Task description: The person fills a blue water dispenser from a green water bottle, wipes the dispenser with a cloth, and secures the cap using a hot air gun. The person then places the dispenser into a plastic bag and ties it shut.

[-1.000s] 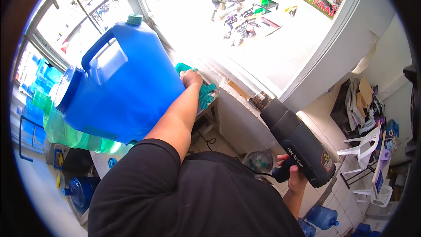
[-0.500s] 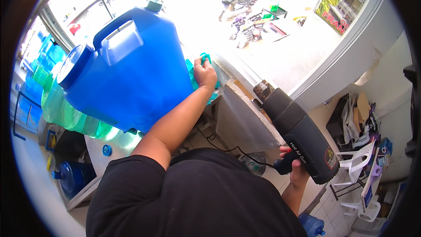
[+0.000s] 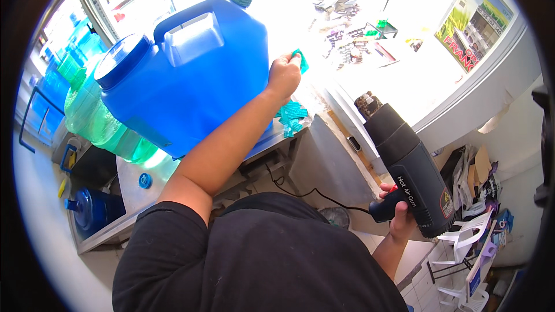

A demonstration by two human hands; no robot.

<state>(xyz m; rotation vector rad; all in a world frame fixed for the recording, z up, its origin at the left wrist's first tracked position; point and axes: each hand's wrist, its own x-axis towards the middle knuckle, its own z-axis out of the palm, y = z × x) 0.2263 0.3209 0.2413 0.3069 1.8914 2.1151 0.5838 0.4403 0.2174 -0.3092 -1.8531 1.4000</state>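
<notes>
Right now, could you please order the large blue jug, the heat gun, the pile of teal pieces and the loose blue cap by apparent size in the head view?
1. Large blue jug
2. Heat gun
3. Pile of teal pieces
4. Loose blue cap
The order looks clear.

White lettering runs in one line along the side of the dark heat gun, large enough to read. Near its rear end sits a warning label with a yellow symbol and red print too fine to make out. On the poster at upper right, bold red capitals cross the lower part, with smaller pale characters above them, partly blurred.
</notes>
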